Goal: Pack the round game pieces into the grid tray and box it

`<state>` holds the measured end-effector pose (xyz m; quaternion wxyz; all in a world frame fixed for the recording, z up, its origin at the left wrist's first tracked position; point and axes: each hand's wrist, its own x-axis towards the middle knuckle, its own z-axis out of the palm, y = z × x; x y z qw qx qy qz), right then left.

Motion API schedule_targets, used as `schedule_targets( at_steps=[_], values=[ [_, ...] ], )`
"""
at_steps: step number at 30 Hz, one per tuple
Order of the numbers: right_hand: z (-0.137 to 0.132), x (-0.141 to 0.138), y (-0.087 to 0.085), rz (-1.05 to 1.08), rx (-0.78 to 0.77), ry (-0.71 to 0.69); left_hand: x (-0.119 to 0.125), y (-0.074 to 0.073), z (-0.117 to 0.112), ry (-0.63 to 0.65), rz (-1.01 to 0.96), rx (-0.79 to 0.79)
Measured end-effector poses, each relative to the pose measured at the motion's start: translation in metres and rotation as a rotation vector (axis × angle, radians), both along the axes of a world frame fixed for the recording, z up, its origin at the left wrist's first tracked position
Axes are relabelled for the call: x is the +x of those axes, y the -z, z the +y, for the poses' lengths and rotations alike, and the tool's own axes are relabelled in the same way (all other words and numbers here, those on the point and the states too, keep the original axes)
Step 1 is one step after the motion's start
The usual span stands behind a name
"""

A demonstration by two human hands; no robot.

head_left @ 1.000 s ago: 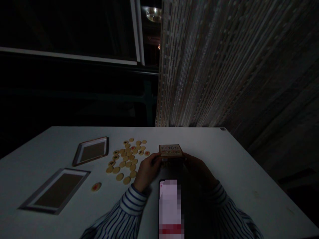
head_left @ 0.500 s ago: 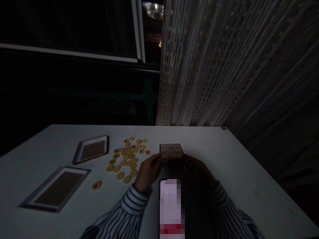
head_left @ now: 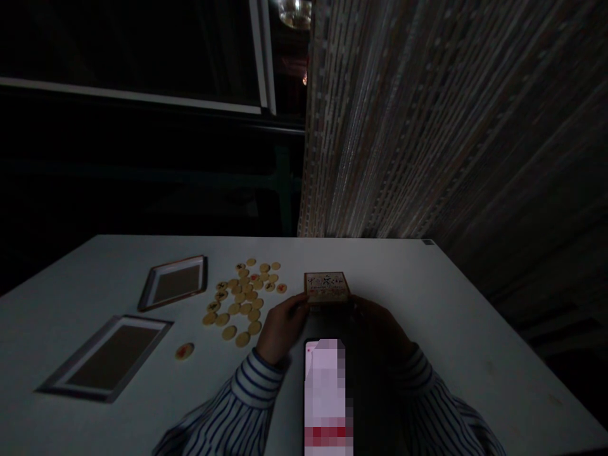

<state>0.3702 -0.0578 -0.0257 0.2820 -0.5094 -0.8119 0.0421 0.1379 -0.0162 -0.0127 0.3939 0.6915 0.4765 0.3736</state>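
Note:
A small box [head_left: 327, 287] with dark Chinese characters on its top stands near the middle of the white table [head_left: 389, 266]. My left hand [head_left: 282, 326] closes on its left near corner, and my right hand [head_left: 382, 326] grips the right one; the right fingers lie in deep shadow. Round Chinese chess pieces [head_left: 246, 309] are scattered to the left of my left hand, most with blank faces up, a few showing black or red characters. One red-marked piece [head_left: 184, 351] lies apart, nearer to me.
Two shallow rectangular box halves, a rear one [head_left: 177, 284] and a nearer one [head_left: 109, 360], lie on the left. A lit phone [head_left: 325, 386], its screen blurred out, sits between my forearms. Behind the table hang a string curtain [head_left: 361, 126] and a dark window.
Both hands stay on the box, which looks tipped very slightly, showing a little more of its top. The view has shifted a touch; the chess pieces and box halves lie as before.

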Motion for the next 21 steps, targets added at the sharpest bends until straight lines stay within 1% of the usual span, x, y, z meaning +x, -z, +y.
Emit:
schedule_targets(
  at_steps=[5,9,13,17,21],
  values=[
    [-0.001,0.001,0.003,-0.01,-0.007,0.017,0.0,0.0,-0.001,-0.011,0.006,-0.005],
    [-0.003,0.0,0.001,-0.014,-0.018,0.005,0.0,0.0,-0.002,-0.018,0.036,0.015],
    [-0.005,-0.001,0.0,-0.018,-0.026,0.017,-0.001,0.003,-0.002,-0.021,0.062,0.038],
    [-0.004,0.0,0.004,-0.018,-0.012,0.017,-0.001,0.007,-0.001,-0.014,0.091,0.03],
    [-0.003,0.001,0.007,-0.003,-0.015,0.004,-0.002,0.011,-0.001,-0.019,0.074,0.025]
  ],
)
